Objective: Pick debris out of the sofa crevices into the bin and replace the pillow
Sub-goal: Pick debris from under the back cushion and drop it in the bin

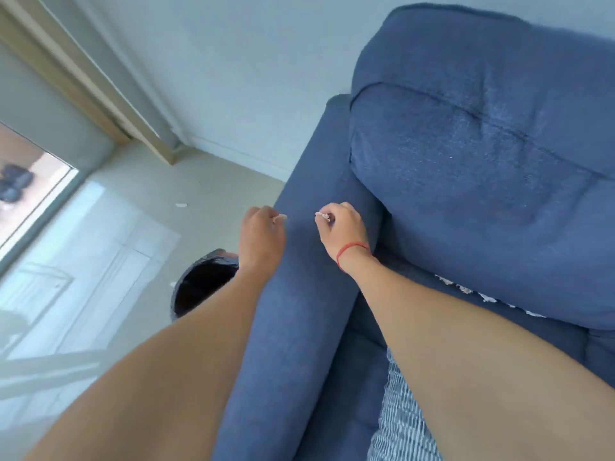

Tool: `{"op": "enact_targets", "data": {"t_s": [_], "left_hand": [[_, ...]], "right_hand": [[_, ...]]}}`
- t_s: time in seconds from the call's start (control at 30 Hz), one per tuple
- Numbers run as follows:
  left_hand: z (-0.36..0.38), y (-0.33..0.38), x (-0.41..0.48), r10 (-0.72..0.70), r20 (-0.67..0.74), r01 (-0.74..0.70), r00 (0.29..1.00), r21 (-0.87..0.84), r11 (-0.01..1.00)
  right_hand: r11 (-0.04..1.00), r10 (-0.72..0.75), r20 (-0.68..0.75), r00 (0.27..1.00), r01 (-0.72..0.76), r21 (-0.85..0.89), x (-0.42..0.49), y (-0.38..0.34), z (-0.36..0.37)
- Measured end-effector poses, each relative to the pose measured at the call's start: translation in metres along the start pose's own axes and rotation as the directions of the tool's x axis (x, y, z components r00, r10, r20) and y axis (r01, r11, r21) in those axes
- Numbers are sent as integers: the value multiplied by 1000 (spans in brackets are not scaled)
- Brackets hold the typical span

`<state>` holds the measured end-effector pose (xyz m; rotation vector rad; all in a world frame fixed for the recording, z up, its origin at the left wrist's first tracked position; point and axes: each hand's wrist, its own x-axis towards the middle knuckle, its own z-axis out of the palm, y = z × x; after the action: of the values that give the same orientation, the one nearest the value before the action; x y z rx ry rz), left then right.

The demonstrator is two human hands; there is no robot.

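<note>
A blue sofa fills the right side, and its armrest (299,294) runs down the middle of the view. My left hand (261,237) hovers at the armrest's outer edge, pinching a small pale scrap of debris (280,217). My right hand (342,227), with a red string on the wrist, is over the armrest and pinches another pale scrap (322,215). A round bin (199,284) with a dark liner stands on the floor left of the armrest, partly hidden by my left forearm. More white debris (479,294) lies in the crevice under the back cushion (482,161). A striped pillow (402,424) lies on the seat.
A pale tiled floor lies left of the sofa, with a white scrap (181,205) on it near the wall. A glass door (36,201) and a curtain (83,71) are at the far left. A white wall stands behind the sofa.
</note>
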<state>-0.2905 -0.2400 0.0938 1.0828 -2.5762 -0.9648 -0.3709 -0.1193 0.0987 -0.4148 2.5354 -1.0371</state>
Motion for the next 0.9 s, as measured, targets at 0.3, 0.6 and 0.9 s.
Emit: {"op": "enact_targets", "data": {"t_s": [0.3, 0.6, 0.9], "left_hand": [[-91, -132, -11, -484, -141, 475, 864, -91, 875], [-98, -153, -24, -583, 27, 583, 812, -5, 812], [-50, -39, -9, -314, 243, 290, 918, 130, 948]], "right_hand": [[996, -89, 345, 934, 90, 14, -26, -105, 135], [986, 53, 568, 821, 47, -160, -36, -114, 155], [988, 118, 318, 941, -81, -129, -17, -63, 54]]}}
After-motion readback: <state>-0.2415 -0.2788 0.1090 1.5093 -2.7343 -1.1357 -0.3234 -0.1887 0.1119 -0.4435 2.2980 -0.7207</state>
